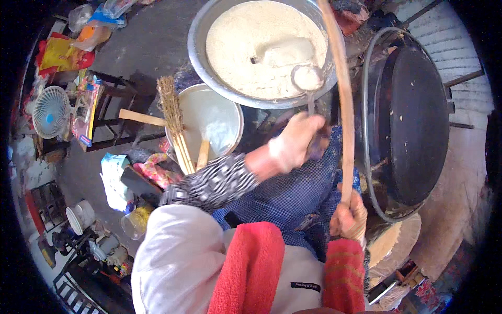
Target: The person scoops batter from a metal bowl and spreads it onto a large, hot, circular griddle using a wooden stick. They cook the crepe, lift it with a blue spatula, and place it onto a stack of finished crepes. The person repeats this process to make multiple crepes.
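Observation:
My left hand [295,142] is closed round the handle of a metal ladle [307,77]. The ladle's bowl lies at the near right side of a large metal basin [197,60], over pale, creamy batter [240,44]. A smooth, scooped-looking hollow shows in the batter just beyond the bowl. Lower and to the right, my right hand [350,217] grips the near end of a long, slightly curved wooden stick [343,99]. The stick points away from me, passing across the basin's right rim. Motion blurs my left fingers a little.
A round black griddle [421,125] stands at the right inside a metal ring. Left of centre, a white bucket [235,112] has a straw brush [170,104] and wooden handles across it. Farther left are a fan [51,111], a wooden stool [112,107] and plastic bags [64,55].

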`<state>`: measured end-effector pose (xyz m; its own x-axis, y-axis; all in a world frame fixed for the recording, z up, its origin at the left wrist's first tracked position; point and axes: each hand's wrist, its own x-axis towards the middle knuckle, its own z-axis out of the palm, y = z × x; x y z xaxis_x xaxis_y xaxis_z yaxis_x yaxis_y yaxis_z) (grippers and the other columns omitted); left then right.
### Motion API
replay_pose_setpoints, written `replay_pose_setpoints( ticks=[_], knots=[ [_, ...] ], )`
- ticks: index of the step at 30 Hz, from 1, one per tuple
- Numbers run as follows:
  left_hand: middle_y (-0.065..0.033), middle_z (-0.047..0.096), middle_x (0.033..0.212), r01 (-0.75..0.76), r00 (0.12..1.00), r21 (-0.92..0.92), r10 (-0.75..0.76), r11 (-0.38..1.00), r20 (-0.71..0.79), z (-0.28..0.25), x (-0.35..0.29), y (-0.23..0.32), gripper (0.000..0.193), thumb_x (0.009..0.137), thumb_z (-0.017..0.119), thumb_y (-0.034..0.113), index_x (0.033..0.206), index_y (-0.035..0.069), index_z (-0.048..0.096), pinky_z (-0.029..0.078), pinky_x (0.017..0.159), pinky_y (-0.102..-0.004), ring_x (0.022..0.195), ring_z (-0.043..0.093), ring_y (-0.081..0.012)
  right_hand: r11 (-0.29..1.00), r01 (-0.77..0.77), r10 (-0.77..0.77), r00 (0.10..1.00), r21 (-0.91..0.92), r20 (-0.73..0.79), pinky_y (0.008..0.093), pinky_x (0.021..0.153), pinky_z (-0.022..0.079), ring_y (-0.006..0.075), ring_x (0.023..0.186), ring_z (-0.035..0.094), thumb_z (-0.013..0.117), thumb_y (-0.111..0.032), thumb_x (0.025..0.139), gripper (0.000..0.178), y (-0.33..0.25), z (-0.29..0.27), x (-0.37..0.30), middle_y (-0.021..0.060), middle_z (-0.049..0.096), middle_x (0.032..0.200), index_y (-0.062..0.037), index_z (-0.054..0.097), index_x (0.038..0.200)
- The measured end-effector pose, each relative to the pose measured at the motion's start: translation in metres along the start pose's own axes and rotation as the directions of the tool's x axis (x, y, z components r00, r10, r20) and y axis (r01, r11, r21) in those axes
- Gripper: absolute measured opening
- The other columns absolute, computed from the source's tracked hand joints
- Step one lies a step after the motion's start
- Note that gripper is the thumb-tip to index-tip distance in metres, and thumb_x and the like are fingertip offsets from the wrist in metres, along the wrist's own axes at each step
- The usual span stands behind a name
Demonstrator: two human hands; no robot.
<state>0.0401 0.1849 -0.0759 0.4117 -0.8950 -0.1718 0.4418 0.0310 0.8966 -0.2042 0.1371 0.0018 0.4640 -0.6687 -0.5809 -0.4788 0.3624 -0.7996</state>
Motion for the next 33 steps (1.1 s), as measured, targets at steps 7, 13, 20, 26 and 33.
replay_pose_setpoints(
  ticks=[7,13,20,26,33],
  knots=[
    [-0.0089,0.056,0.079,0.090,0.963,-0.802,-0.258,0.591,-0.082,0.019,0.087,-0.083,0.019,0.098,0.055,0.027,0.101,0.009,0.053,0.053,0.065,-0.0414,0.072,0.059,-0.0241,0.999,-0.027,0.015,0.961,0.039,0.276,0.0202,0.037,0.033,0.0057,0.041,0.044,0.054,-0.017,0.094,0.044,-0.066,0.039,-0.011,-0.0029,0.050,0.062,-0.0045,0.051,0.136],
    [-0.0099,0.062,0.107,0.261,0.885,-0.569,-0.428,0.780,-0.181,-0.031,-0.027,-0.046,0.043,0.099,0.047,0.049,0.112,0.008,0.056,0.052,0.083,-0.0426,0.096,0.061,-0.0221,0.962,-0.272,0.242,0.852,-0.004,0.464,0.0190,0.040,0.030,0.0042,0.043,0.043,0.054,-0.026,0.098,0.041,-0.057,0.023,-0.018,-0.0053,0.048,0.060,-0.0048,0.053,0.133],
    [-0.0058,0.067,0.092,0.266,0.889,-0.343,-0.367,0.901,-0.274,-0.035,-0.026,-0.067,0.029,0.093,0.061,0.038,0.101,0.010,0.061,0.054,0.071,-0.0427,0.085,0.064,-0.0215,0.964,-0.253,0.261,0.833,-0.084,0.489,0.0215,0.042,0.029,0.0049,0.044,0.040,0.060,-0.034,0.095,0.044,-0.045,0.040,0.006,-0.0054,0.044,0.056,-0.0017,0.055,0.124],
    [-0.0106,0.068,0.089,0.230,0.886,-0.367,-0.350,0.901,-0.303,-0.042,-0.010,-0.079,0.028,0.094,0.059,0.031,0.101,0.005,0.061,0.056,0.062,-0.0371,0.075,0.066,-0.0227,0.973,-0.202,0.232,0.832,-0.115,0.504,0.0236,0.041,0.029,0.0068,0.044,0.042,0.062,-0.035,0.094,0.044,-0.034,0.046,0.028,-0.0033,0.046,0.056,-0.0014,0.055,0.120],
    [-0.0125,0.066,0.082,0.188,0.847,-0.309,-0.313,0.932,-0.430,-0.094,0.021,-0.141,0.028,0.096,0.062,0.028,0.099,0.000,0.060,0.056,0.056,-0.0404,0.065,0.064,-0.0259,0.951,-0.309,0.285,0.824,-0.034,0.489,0.0247,0.040,0.036,0.0103,0.047,0.049,0.066,-0.033,0.091,0.037,0.003,0.088,0.069,0.0004,0.054,0.066,-0.0061,0.054,0.112]
  ],
)
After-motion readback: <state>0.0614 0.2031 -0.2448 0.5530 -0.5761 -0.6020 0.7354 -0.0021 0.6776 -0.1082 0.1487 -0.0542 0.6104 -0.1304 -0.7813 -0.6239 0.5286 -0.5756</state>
